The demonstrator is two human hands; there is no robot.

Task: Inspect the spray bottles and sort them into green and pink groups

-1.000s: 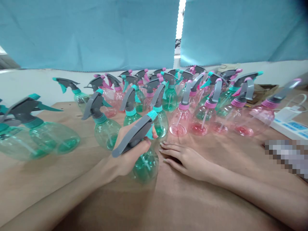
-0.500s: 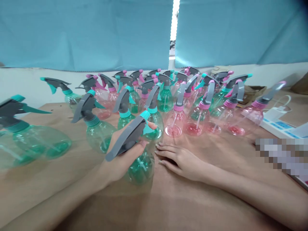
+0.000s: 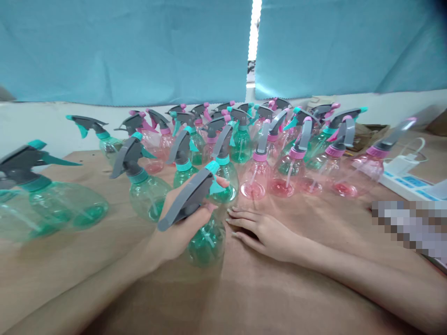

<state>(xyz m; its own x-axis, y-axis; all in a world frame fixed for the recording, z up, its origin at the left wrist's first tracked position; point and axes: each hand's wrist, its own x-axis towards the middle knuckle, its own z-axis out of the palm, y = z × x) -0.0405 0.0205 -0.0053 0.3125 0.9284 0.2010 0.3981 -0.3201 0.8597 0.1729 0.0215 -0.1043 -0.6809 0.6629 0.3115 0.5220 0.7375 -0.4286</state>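
My left hand point(image 3: 185, 228) is wrapped round the neck of a green spray bottle point(image 3: 207, 244) at the middle of the table. Its grey head with a teal nozzle and trigger points away to the upper right, over the hand. Some of my left fingers are hidden behind the head. My right hand point(image 3: 261, 231) rests palm down on the table point(image 3: 265, 298), just right of that bottle, fingers stretched out and holding nothing. Beyond it stands a pink spray bottle point(image 3: 254, 179); a clear green spray bottle point(image 3: 225, 174) is behind the held one.
Several more green and pink spray bottles crowd the back, and green bottles point(image 3: 70, 204) stand at the left. A white power strip point(image 3: 405, 184) with a plugged-in charger lies at the right. A blue curtain point(image 3: 122, 51) hangs behind.
The whole view has shifted slightly, so things at the left appear a little further right. Both hands keep their places, the left one still round the bottle neck.
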